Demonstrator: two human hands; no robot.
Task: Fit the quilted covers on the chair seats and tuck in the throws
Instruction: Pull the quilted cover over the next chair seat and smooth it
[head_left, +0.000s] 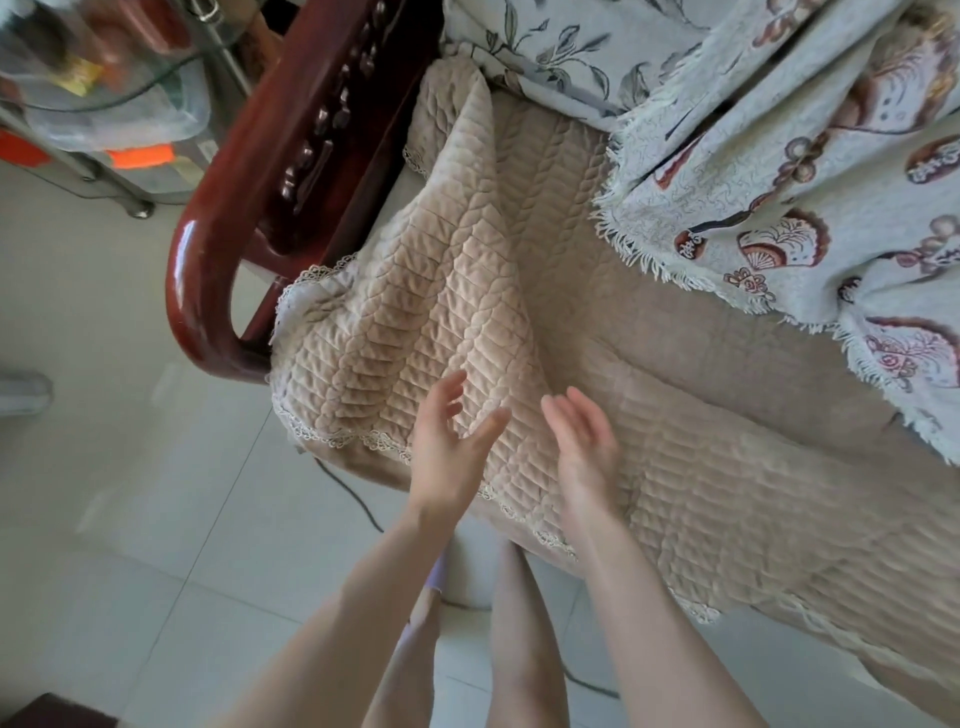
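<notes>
Quilted cover (447, 291), beige with a lace edge, lies rumpled over the chair seat beside a carved dark red wooden armrest (270, 171). Both hands hover above its front edge, empty: the left hand (447, 452) with fingers spread wide, the right hand (582, 447) open, palm turned inward. A fringed, shell-patterned throw (810, 208) drapes at the upper right.

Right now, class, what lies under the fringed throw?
The fringed throw overlaps the beige quilted cover on the seat. Whatever lies beneath its far side is hidden.
</notes>
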